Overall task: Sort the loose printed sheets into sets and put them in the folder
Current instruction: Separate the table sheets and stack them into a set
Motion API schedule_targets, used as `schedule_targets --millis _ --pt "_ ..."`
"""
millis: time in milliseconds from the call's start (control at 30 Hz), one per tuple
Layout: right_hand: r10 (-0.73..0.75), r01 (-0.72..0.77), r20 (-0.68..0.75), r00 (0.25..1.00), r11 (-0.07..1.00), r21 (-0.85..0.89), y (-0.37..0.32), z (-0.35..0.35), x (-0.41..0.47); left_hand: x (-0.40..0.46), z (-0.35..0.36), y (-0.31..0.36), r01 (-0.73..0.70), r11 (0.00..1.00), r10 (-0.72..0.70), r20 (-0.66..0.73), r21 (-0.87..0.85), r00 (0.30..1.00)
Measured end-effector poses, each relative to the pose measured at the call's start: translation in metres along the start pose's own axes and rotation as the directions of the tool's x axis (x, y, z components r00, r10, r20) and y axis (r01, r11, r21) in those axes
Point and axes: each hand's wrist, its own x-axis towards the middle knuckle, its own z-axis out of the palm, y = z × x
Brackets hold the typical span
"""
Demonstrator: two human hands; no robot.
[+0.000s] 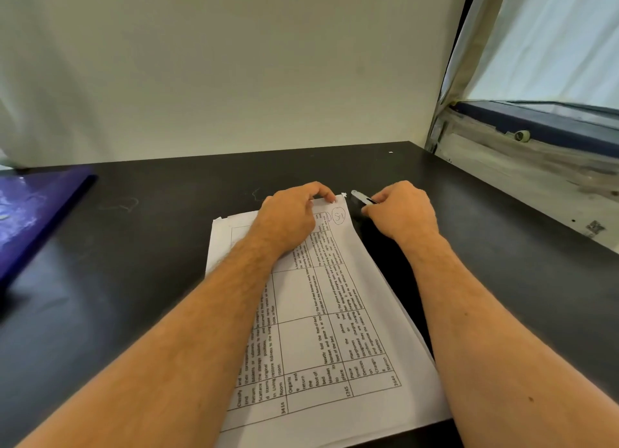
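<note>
So we've got our left hand pinching the far corner of the white printed-table paper stack flat so it stays squared, right hand gripping a small grey-black stapler just beside it, purple plastic folder waiting way off left.

One stack of printed sheets on one dark table; sheet count within the stack unclear, at least two edges visible. One purple folder at far left. One stapler, partly hidden. Two hands: left hand, right hand. One roll of tape on one window ledge.
</note>
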Motion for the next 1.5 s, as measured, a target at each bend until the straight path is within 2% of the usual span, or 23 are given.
schedule_targets --millis 100,167,233,367,467,567,767,867,1500 --pt "-0.054 0.081 -0.102 0.993 0.954 0.290 -0.008 0.002 -0.001 -0.001 -0.001 0.001 -0.004 1.000 0.004 0.009 0.000 1.000" --pt "-0.035 0.114 -0.158 0.987 0.846 0.520 -0.015 0.003 -0.003 -0.001 -0.002 0.001 -0.001 1.000 0.001 0.017 -0.001 1.000" --pt "0.026 0.090 -0.156 0.987 0.723 0.685 -0.020 0.005 -0.004 -0.001 -0.002 0.001 0.005 1.000 -0.005 0.018 0.005 1.000" --pt "0.170 -0.094 0.003 0.985 0.529 0.843 -0.022 0.011 -0.002 -0.001 -0.002 0.002 0.007 1.000 -0.007 0.004 -0.018 1.000" --pt "0.206 -0.208 0.127 0.970 0.446 0.871 -0.022 0.011 -0.001 -0.002 -0.002 0.002 0.001 1.000 -0.001 -0.011 -0.028 1.000" --pt "0.197 -0.254 0.181 0.964 0.458 0.852 -0.023 0.009 -0.003 -0.003 -0.002 0.003 0.000 1.000 0.000 -0.016 -0.027 1.000" --pt "0.166 -0.309 0.262 0.951 0.568 0.763 -0.023 0.007 -0.009 -0.002 -0.002 0.004 0.002 1.000 -0.002 -0.031 -0.003 1.000" --pt "0.164 -0.333 0.294 0.942 0.587 0.738 -0.021 0.006 -0.010 -0.001 -0.002 0.004 0.001 1.000 -0.001 -0.042 -0.001 0.999" --pt "-0.007 -0.209 0.265 0.964 0.596 0.775 -0.026 0.019 -0.004 0.003 0.001 0.006 0.005 1.000 -0.004 -0.052 0.016 0.999"
